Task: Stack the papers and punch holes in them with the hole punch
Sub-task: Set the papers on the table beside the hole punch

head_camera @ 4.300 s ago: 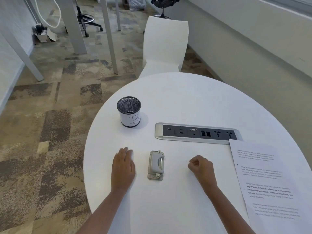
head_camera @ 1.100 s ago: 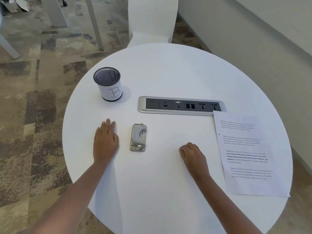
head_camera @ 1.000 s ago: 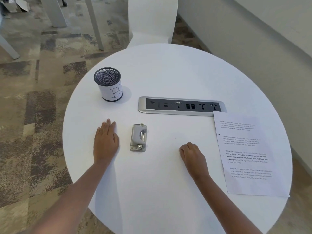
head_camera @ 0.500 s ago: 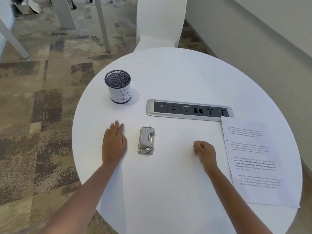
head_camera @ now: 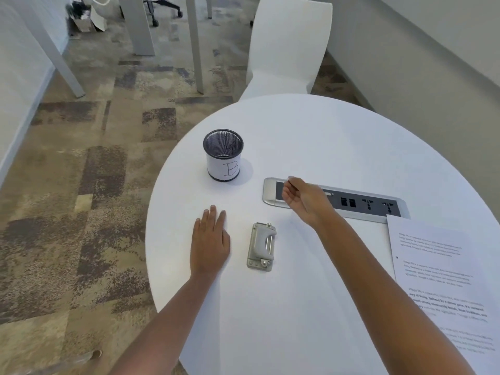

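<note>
Up from the counter goes our right hand, loosely curled and empty over mid-frame, while papers lie lower right, hole punch beside our flat left hand.

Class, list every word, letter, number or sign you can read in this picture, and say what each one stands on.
"B": handwritten on the white label of the mesh cup.
Printed paragraphs on the papers: too blurred to read.
Socket markings on the power strip: too small to read.
Hole punch: no text visible.
</note>
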